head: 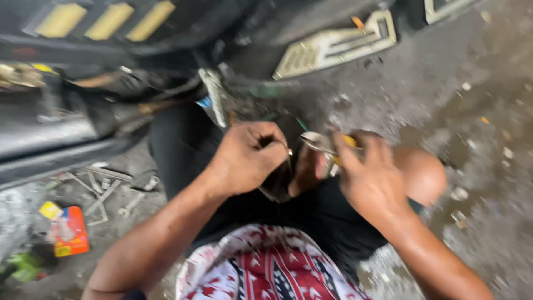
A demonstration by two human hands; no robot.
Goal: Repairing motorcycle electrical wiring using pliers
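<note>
Hands work close together over the lap: left hand (247, 157) fisted around a small dark part (279, 180), right hand (366, 175) pinching a metal tool (321, 142). Best kept steady; blur hides details.

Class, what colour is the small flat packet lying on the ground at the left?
Orange packet, seen in the head view.

I see a grey concrete floor (477, 111) — wet and littered with small debris. Metal tools (105, 191) and an orange packet (70, 230) lie at left — a dark vehicle body (50, 128) above.
</note>
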